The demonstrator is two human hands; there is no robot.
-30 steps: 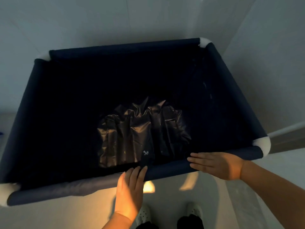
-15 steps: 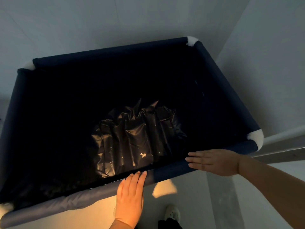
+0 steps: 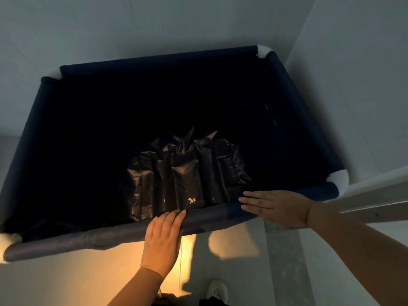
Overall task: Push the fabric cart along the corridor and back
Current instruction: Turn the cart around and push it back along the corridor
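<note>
The fabric cart (image 3: 88, 237) is a dark navy bin with padded rails and white corner joints (image 3: 337, 180), and it fills most of the view. A crumpled black plastic bag (image 3: 187, 173) lies on its dark bottom. My left hand (image 3: 162, 241) lies flat on the near rail, fingers straight and pointing over its top edge. My right hand (image 3: 276, 208) presses flat against the same rail further right, near the white corner, fingers stretched out to the left. Neither hand curls around the rail.
A pale wall (image 3: 353, 85) runs close along the cart's right side, with a light baseboard ledge (image 3: 375, 195) by the near right corner. Another pale wall (image 3: 154, 25) stands behind the cart's far rail. One white shoe (image 3: 217, 291) shows on the floor below.
Both hands have stayed flat on the near rail while the cart shifted slightly in view. Two shoes showed a second ago; only one shows now.
</note>
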